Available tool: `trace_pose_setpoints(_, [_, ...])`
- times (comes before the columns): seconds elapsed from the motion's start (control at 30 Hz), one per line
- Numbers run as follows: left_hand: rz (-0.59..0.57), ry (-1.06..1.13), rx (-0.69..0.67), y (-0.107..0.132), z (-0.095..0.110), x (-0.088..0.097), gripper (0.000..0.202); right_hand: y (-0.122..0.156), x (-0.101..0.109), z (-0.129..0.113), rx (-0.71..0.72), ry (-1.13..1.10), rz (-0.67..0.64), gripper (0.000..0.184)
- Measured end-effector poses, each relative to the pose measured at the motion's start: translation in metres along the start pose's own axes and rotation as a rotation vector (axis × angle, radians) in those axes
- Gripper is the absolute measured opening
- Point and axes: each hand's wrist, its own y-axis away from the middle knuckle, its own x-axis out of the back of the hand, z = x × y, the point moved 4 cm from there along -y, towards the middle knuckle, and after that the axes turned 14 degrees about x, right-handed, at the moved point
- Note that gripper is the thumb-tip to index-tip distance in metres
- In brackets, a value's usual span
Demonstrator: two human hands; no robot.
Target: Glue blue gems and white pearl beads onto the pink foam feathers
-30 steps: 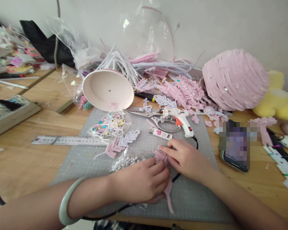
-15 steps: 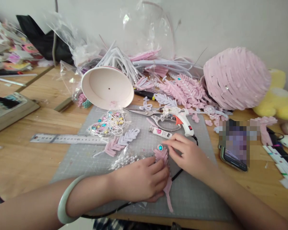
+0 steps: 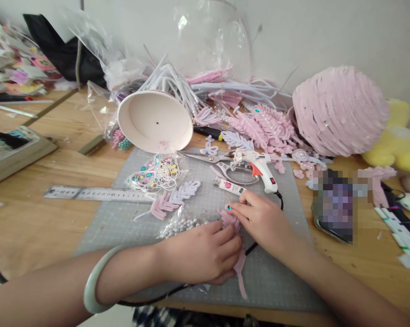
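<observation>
The cutting mat (image 3: 276,284) serves as the reference for all positions.

Left hand (image 3: 205,254): located over the near half of the mat. The fingers are curled and drawn together, with no visible gap, around the middle of a pink fuzzy leaf piece (image 3: 229,219). The thumb's grip is largely hidden beneath the hand.

Right hand (image 3: 264,220): located over the right half of the mat. The fingers are bent and bunched. The foremost fingertip touches the edge of a blue gem (image 3: 229,207) at the leaf piece's far end. Whether these fingers pinch the gem or only press it cannot be told.

Leaf piece: positioned over the mat, right of its centre, between the two hands. Its narrow pink stem points toward the near edge of the mat.

Adjacent items: a bag of white beads (image 3: 181,226) lies on the mat near its centre, just beyond the left forearm. A white stick (image 3: 228,186), scissors (image 3: 239,177) and a glue gun (image 3: 267,175) lie on the mat's far right part. A ruler (image 3: 96,193) crosses the mat's left edge.
</observation>
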Motion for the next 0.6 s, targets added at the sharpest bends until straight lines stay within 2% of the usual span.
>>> trace_pose_setpoints(0.2, [-0.033,0.026,-0.006,0.000,0.000,0.000,0.032,-0.004,0.002,0.006,0.038,-0.083,-0.052,0.026])
trace_pose_setpoints(0.47, [-0.009,0.027,0.007,-0.001,0.000,0.000,0.030,-0.006,-0.003,0.000,0.012,-0.108,-0.088,0.034])
trace_pose_setpoints(0.6, [-0.007,0.030,0.006,-0.001,0.000,0.000,0.029,-0.007,-0.009,0.000,0.023,-0.142,-0.133,0.032])
